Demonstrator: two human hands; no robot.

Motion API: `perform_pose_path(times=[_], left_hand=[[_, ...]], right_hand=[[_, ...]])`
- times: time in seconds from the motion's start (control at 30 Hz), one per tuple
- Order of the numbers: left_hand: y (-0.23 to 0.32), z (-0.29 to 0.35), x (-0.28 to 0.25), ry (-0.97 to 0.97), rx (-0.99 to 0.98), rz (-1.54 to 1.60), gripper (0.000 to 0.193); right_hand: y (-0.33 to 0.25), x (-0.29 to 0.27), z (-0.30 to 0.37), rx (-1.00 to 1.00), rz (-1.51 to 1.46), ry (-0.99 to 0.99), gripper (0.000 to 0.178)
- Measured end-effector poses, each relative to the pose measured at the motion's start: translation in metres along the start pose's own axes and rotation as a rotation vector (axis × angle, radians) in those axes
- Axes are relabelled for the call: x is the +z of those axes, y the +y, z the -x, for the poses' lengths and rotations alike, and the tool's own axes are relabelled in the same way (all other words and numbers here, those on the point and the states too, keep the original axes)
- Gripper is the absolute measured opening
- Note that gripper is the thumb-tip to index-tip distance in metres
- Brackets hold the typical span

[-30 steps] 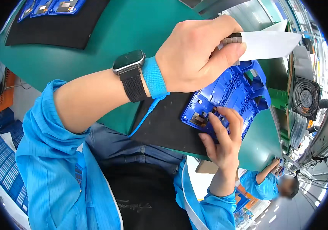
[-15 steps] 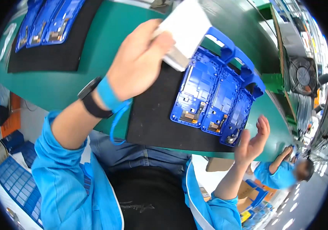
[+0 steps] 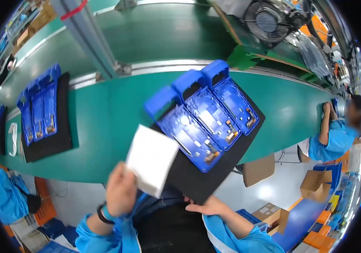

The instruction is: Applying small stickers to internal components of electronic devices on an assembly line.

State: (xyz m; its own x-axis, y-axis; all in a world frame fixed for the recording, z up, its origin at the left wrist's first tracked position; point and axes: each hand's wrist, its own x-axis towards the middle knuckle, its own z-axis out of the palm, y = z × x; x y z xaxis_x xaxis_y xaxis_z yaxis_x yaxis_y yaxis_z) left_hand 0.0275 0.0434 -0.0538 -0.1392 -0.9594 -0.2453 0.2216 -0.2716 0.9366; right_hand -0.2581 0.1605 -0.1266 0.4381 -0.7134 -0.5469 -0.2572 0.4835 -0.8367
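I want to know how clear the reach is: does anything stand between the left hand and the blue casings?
Yes, in this view: the white sheets held by the left hand. Beyond them, toward the blue casings, only flat black mat shows.

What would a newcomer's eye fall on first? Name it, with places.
Probably the three blue cases, side by side on the black mat, mid-picture. Then the white paper in the left hand, at their lower left, and another blue set farther left.
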Motion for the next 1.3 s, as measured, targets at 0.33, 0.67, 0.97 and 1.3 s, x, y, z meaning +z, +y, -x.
perform_pose_path(times=[0.33,0.67,0.97,1.3], left_hand=[[0.002,0.039,0.072,-0.631,-0.403,0.381,0.023],[0.011,-0.006,-0.077,0.263,0.305,0.035,0.042],[0.006,-0.013,-0.156,0.728,0.474,-0.323,0.039],[0.021,0.025,-0.117,0.667,0.599,-0.46,0.035]], right_hand=[[-0.054,-0.022,0.01,-0.346,-1.036,0.947,0.041],[0.059,-0.174,0.131,-0.616,-0.798,1.507,0.041],[0.148,-0.373,0.225,-0.638,-0.787,1.699,0.048],[0.006,-0.408,0.193,-0.465,0.822,2.157,0.027]])
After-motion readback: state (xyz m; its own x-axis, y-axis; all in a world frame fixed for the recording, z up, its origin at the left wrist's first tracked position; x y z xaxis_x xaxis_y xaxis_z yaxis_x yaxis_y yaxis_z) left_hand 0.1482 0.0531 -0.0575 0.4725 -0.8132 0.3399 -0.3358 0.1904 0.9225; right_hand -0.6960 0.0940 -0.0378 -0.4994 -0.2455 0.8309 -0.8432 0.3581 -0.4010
